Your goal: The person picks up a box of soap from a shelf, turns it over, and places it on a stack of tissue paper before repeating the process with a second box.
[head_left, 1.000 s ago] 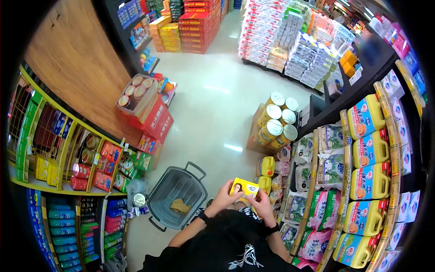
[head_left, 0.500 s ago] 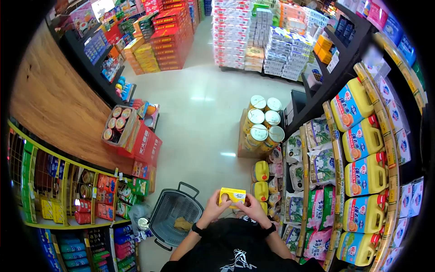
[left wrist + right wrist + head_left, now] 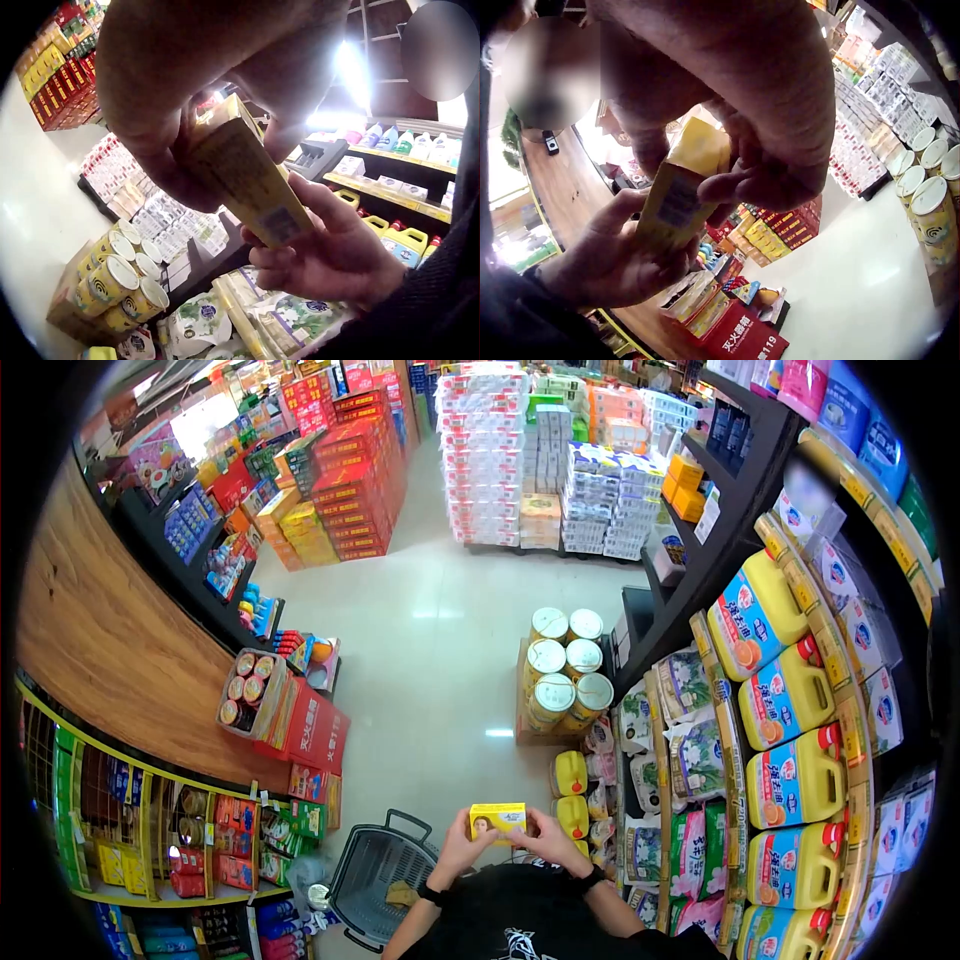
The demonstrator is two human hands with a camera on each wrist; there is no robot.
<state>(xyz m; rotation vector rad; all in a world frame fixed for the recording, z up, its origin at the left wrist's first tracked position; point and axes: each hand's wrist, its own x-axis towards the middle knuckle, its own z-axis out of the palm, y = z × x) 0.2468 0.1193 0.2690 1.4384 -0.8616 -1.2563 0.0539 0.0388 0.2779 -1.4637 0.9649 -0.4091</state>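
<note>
Out on a pale shop floor (image 3: 430,670), beside stocked shelves (image 3: 737,790). Holds up a yellow box (image 3: 497,820) between left hand (image 3: 462,848) and right hand (image 3: 549,840), gripped at each end by curled fingers and thumb, with its long axis running crosswise from one hand to the other. Has a grey basket (image 3: 372,860) lower down on the left, nearer to left hand than right, well apart from both.

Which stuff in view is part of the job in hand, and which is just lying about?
Part of the job:
yellow box
left hand and right hand, both holding it

Just there, by the look of it:
grey basket, untouched
yellow tubs with white lids
red box
shelved yellow jugs
</note>
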